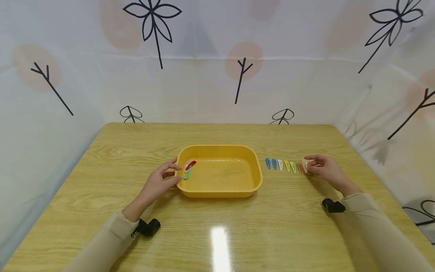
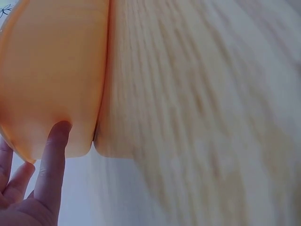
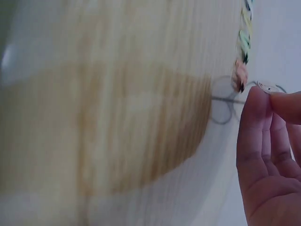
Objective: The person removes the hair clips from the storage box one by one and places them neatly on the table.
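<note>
A yellow plastic tub [image 1: 221,194] stands mid-table. At its left end my left hand [image 1: 161,178] rests against the rim with spread, fairly straight fingers; one fingertip presses the outer wall in the left wrist view. Inside near that end lie a red hair clip [image 1: 191,165], a pink one and a green hair clip [image 1: 186,176]. At the right end of a row of snap hair clips, my right hand [image 1: 323,168] pinches a pale cream hair clip [image 3: 268,87] between thumb and forefinger. Closest to it in the row is an orange hair clip [image 1: 299,168].
Leftward from the orange clip run a green hair clip [image 1: 293,167], a yellow one [image 1: 287,165], a white one [image 1: 280,165] and two blue ones [image 1: 274,164]. The wood-grain table [image 1: 217,215] ends at a patterned cloth backdrop [image 1: 204,90].
</note>
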`<state>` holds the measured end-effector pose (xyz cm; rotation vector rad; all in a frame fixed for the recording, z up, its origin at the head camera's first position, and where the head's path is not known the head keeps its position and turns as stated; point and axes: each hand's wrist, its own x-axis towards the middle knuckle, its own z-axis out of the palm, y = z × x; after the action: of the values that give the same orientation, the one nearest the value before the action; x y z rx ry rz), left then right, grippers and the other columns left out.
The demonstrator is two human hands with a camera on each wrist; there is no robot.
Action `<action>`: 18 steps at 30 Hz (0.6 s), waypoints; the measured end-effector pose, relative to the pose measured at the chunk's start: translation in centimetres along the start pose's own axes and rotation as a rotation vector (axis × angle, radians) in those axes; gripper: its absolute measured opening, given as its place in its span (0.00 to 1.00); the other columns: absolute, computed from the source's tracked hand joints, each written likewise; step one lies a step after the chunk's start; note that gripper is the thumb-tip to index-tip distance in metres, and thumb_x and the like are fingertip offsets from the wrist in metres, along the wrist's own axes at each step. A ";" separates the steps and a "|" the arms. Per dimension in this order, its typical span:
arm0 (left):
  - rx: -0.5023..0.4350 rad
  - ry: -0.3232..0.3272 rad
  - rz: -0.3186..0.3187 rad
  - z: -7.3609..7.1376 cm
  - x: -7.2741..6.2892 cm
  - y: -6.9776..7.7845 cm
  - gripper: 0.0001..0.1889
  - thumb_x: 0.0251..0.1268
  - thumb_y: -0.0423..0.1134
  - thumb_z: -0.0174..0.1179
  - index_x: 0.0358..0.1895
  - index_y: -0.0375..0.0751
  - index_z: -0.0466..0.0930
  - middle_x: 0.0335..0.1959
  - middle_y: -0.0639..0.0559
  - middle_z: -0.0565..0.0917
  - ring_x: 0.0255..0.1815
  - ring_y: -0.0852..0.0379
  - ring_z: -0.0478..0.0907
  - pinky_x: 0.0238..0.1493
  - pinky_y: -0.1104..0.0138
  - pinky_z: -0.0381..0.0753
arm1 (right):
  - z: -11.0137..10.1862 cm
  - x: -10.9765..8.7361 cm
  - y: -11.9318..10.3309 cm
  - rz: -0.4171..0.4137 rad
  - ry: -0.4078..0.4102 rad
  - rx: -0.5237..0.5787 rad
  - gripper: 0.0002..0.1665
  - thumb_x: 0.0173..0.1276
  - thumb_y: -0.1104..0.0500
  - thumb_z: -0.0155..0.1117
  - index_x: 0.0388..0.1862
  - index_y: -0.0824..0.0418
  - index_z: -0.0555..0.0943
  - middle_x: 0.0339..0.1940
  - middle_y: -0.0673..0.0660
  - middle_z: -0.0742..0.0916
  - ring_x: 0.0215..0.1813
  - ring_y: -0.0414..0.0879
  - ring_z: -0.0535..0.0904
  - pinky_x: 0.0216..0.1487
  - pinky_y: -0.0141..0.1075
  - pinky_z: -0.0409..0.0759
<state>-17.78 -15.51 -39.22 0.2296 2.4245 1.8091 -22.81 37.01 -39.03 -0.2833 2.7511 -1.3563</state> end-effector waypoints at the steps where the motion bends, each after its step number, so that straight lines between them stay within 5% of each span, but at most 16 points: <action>1: 0.000 -0.001 0.000 0.0 0.0 0.0 0.16 0.60 0.35 0.63 0.49 0.33 0.75 0.71 0.51 0.58 0.58 0.40 0.68 0.41 0.64 0.81 | -0.2 0.0 0.2 0.018 -0.016 -0.002 0.24 0.67 0.69 0.57 0.58 0.80 0.67 0.36 0.63 0.80 0.34 0.36 0.77 0.32 0.32 0.81; 11: 0.017 0.004 -0.004 0.0 0.0 0.1 0.16 0.60 0.35 0.62 0.50 0.33 0.75 0.71 0.50 0.58 0.58 0.41 0.69 0.42 0.64 0.81 | -1.1 1.0 1.1 0.180 -0.160 0.107 0.27 0.69 0.69 0.52 0.62 0.83 0.60 0.39 0.59 0.81 0.36 0.37 0.80 0.39 0.35 0.81; 18: 0.008 0.003 -0.005 0.0 0.3 -0.1 0.16 0.60 0.35 0.62 0.50 0.32 0.75 0.71 0.49 0.58 0.57 0.41 0.70 0.42 0.65 0.81 | -1.0 1.3 1.1 0.214 -0.182 0.107 0.27 0.71 0.67 0.49 0.62 0.85 0.59 0.49 0.68 0.79 0.37 0.34 0.80 0.41 0.33 0.81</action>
<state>-18.03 -15.46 -39.35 0.2214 2.4327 1.7993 -24.35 38.22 -39.23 -0.0971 2.4707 -1.3441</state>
